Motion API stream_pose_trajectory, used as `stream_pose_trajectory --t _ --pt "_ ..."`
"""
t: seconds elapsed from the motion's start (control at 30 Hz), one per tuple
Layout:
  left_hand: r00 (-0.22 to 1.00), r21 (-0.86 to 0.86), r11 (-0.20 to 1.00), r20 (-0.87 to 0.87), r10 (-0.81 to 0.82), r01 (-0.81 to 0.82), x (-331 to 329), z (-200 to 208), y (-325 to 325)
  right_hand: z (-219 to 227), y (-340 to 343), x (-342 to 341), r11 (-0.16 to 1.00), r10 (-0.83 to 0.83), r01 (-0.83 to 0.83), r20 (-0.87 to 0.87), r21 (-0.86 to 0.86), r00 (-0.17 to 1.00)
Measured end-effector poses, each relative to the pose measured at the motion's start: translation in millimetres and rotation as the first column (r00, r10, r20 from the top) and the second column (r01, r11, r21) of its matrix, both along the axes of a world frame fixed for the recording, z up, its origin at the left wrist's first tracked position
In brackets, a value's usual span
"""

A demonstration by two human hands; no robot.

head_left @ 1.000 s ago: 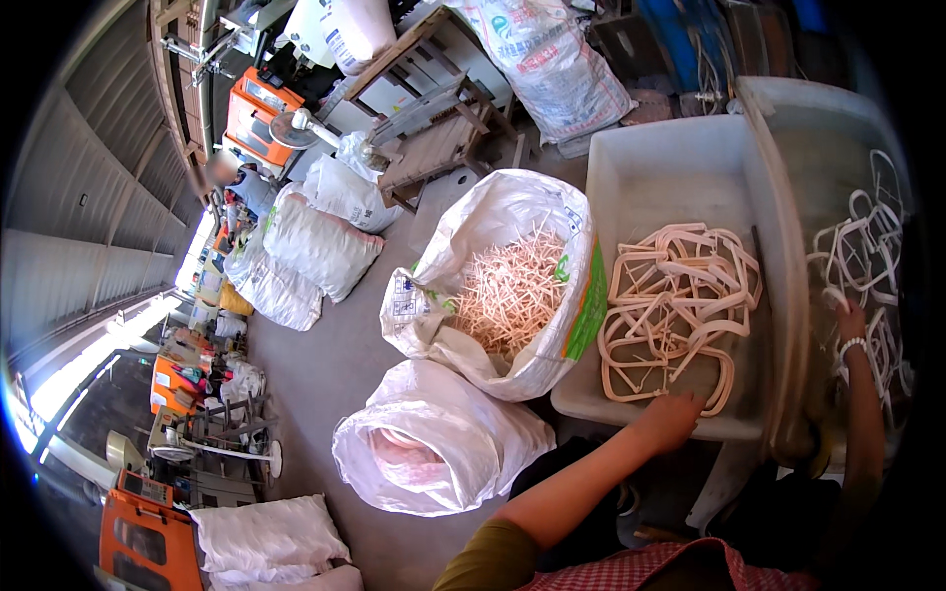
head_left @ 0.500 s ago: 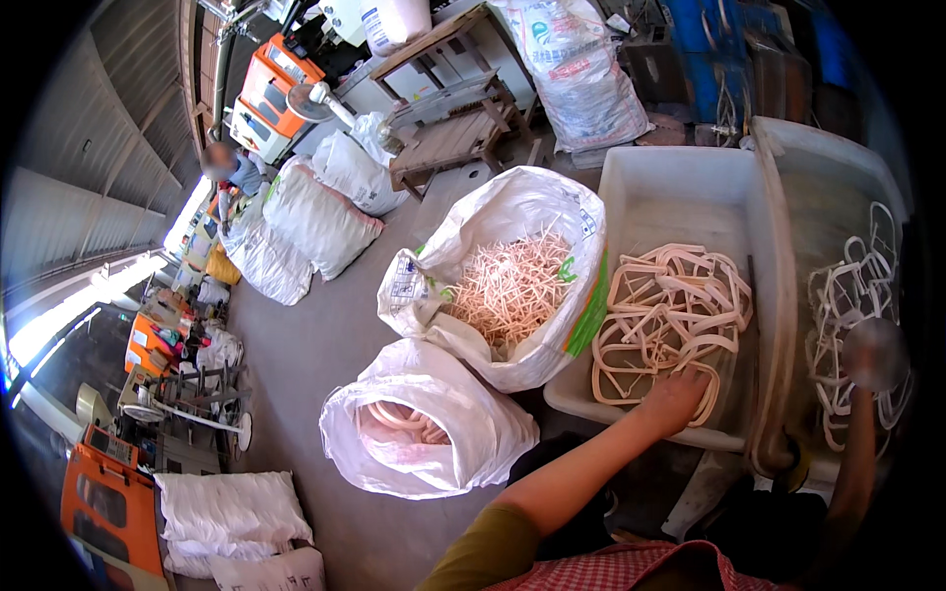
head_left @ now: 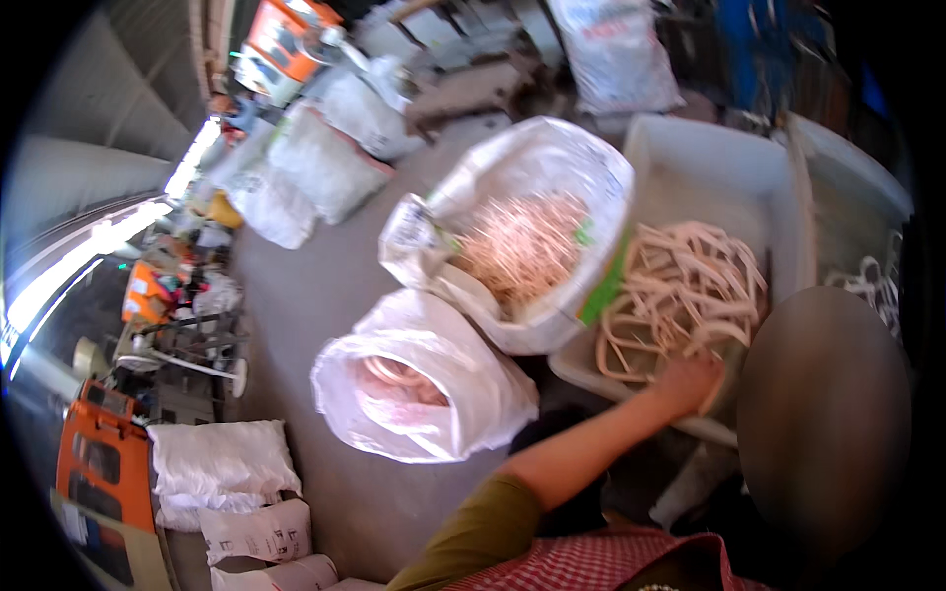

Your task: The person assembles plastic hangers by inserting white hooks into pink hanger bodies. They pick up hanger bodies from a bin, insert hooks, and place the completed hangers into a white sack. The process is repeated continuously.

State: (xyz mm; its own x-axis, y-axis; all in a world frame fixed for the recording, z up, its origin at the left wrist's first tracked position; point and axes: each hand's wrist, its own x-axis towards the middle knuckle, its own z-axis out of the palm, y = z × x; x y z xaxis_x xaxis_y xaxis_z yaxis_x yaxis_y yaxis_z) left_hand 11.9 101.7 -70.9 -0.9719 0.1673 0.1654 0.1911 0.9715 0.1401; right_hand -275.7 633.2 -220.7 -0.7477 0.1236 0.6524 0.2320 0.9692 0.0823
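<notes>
Head view: left hand [head_left: 693, 380] touches the pink loops [head_left: 687, 295].

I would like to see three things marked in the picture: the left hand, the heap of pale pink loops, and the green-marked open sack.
Left hand [head_left: 692, 380], head view, back of the hand.
Pale pink loops [head_left: 695, 286], head view, middle of the heap.
Green-marked open sack [head_left: 557, 158], head view, bare inner wall.

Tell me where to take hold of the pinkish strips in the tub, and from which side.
Likely the outer bend at the pile's lower left in the picture, coming from above: it juts out from the tangle, while the other pinkish strips mostly cross over one another.
</notes>
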Motion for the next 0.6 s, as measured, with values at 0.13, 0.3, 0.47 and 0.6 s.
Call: stream_pose_trajectory --t 0.13,0.3,0.47,0.6 --pt "0.975 0.123 0.992 0.219 -0.044 0.017 5 7 -7 66 -57 0 0.989 0.145 -0.151 0.247 0.004 0.958" --pt "0.942 0.099 0.994 0.328 -0.068 0.037 12 24 1 109 -217 48 0.679 0.734 -0.691 0.237 -0.247 0.637" --pt "0.943 0.046 0.997 0.325 -0.066 0.054 5 31 1 56 -348 110 0.228 0.91 -0.794 0.413 -0.564 -0.032" --pt "0.989 0.127 0.991 0.147 0.029 -0.048 13 21 -4 17 -453 173 0.174 0.796 -0.449 0.394 -0.876 -0.461"
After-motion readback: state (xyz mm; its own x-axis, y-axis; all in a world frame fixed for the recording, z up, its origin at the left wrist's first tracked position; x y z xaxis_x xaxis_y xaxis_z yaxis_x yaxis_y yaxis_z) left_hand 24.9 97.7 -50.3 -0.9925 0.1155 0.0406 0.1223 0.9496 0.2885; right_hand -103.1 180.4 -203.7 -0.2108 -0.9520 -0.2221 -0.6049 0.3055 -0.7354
